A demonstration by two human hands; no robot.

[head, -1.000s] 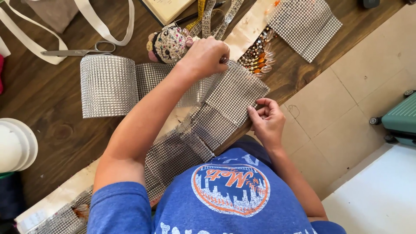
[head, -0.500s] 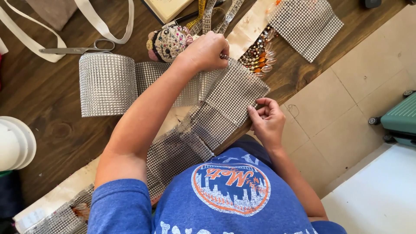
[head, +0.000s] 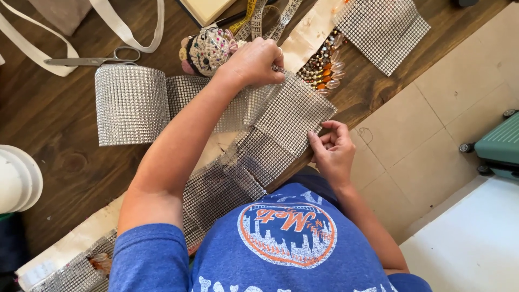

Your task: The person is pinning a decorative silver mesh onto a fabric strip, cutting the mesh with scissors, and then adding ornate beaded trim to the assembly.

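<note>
A sheet of silver rhinestone mesh lies across the edge of the dark wooden table, unrolled from a roll of the same mesh. My left hand reaches across and grips the sheet's far edge with closed fingers. At the near right edge of the sheet, by the table edge, my right hand pinches it between the fingertips. More mesh runs down toward my blue shirt.
Scissors and white straps lie at the far left. A beaded ornament, a measuring tape, orange and clear beads and another mesh piece lie beyond. White plates sit left. A teal case stands on the tiled floor.
My left hand has shifted slightly along the far edge of the mesh. My right hand stays pinched on the near edge.
</note>
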